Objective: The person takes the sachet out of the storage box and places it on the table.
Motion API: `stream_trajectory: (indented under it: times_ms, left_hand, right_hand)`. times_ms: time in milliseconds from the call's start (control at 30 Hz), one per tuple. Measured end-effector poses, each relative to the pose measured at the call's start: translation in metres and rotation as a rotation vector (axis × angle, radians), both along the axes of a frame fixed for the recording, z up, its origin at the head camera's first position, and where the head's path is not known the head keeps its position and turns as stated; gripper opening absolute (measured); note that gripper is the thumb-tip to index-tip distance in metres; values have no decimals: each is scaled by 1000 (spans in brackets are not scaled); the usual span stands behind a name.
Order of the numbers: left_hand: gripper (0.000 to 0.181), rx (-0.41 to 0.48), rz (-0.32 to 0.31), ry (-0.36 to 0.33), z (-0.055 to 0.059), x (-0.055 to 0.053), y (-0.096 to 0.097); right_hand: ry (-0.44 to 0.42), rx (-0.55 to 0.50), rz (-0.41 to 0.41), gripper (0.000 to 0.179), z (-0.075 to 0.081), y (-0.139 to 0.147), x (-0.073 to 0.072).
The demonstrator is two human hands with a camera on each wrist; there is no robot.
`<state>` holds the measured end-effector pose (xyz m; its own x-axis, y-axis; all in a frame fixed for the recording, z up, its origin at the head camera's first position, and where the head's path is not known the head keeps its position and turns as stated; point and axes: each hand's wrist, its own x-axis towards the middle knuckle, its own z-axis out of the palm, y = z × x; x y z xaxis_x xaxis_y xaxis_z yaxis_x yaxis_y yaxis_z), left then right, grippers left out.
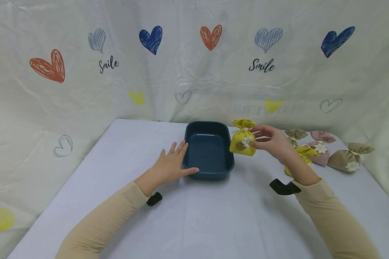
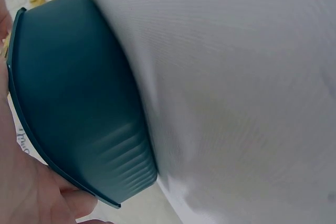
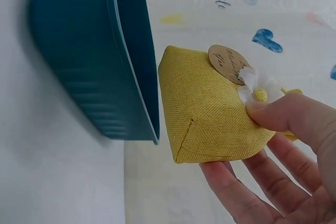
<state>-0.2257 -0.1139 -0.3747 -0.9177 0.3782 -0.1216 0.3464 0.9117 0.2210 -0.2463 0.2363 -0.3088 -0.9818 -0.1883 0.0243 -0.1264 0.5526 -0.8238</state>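
Note:
A dark teal rectangular basin (image 1: 209,175) stands on the white table, its inside bare. My left hand (image 1: 171,163) rests on the basin's left rim with fingers spread straight and the thumb along the near edge. In my right hand (image 1: 273,142) is a yellow cloth pouch (image 1: 241,145), pinched between thumb and fingers just beside the basin's right rim. The right wrist view shows this pouch (image 3: 205,114) close up, with a white flower, a round brown tag and its flat base turned toward the basin (image 3: 79,51).
Right of the basin, behind my right forearm, several more pouches lie together: another yellow one (image 1: 306,153), a pink one (image 1: 324,153), a brown one (image 1: 345,160) and a grey-green one (image 1: 295,134). A white cloth backdrop (image 1: 227,79) with printed hearts hangs behind the table.

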Motion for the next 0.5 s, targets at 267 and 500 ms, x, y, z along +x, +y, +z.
stream_trajectory:
  times_ms: [267, 500]
  left_hand:
    - [109, 8, 0, -2, -1, 0, 0]
    - [109, 2, -4, 7, -2, -1, -1]
  right_hand:
    - [-4, 5, -22, 55, 1, 15, 7]
    - [-18, 1, -49, 55, 3, 23, 11]
